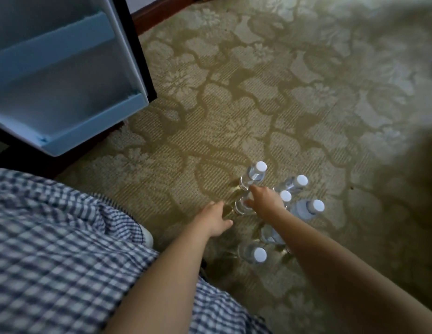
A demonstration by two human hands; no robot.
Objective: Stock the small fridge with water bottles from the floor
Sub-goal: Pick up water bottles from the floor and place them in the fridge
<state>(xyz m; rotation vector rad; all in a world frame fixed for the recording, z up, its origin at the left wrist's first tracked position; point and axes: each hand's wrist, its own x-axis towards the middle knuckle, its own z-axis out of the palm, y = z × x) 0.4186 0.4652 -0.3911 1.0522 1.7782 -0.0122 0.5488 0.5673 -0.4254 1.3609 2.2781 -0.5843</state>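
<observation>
Olive-green carpet point(234, 104) w/ pale floral pattern covers the whole floor. Dark wood baseboard point(161, 14) at 11–12 o'clock. Light dim, brightest approx 12, heavy shadow 3–4 o'clock.

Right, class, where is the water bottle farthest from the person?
In the head view, the farthest bottle stands on the carpet right of centre, at the far edge of the cluster, just beyond the right hand.
</observation>
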